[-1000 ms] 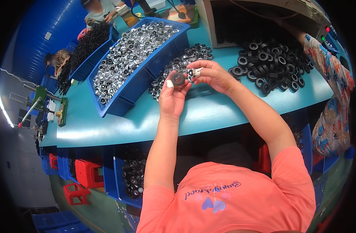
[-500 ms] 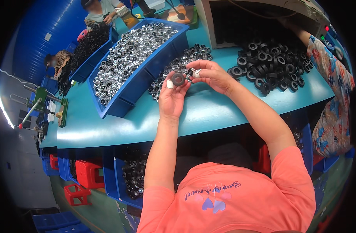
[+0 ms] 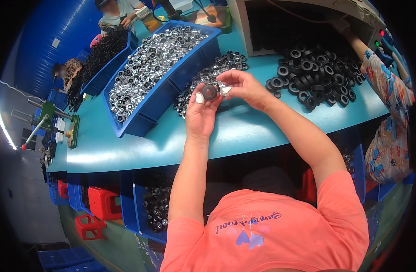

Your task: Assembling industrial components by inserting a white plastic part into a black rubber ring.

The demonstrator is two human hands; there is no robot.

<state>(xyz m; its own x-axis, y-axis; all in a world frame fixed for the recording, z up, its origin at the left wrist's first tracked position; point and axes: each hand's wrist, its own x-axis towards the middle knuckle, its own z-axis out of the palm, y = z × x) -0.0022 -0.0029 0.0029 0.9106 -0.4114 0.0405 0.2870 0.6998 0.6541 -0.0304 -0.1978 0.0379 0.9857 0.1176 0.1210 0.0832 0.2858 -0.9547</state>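
Above the table my left hand [image 3: 200, 117] is closed on a black rubber ring [image 3: 209, 92], held between thumb and fingers with its round face showing. My right hand [image 3: 249, 92] is right beside it, thumb and fingers pinched at the ring's right edge. What the right fingertips hold is too small and covered to make out. White wrapping covers the left thumb and a digit of the right hand. Just behind the hands lies a loose heap of small silver hubs with dark centres [image 3: 226, 63].
A blue bin [image 3: 160, 102] full of silver hubs stands left of my hands. Black rings [image 3: 308, 77] are heaped at right before an open-fronted box machine [image 3: 242, 27]. A co-worker's patterned sleeve [image 3: 380, 68] reaches in there. A green hand press [image 3: 47, 115] stands far left.
My right fingertips have moved slightly left, closer to the ring; the small hub seen between them before is now mostly covered. The co-worker's arm at right has shifted.
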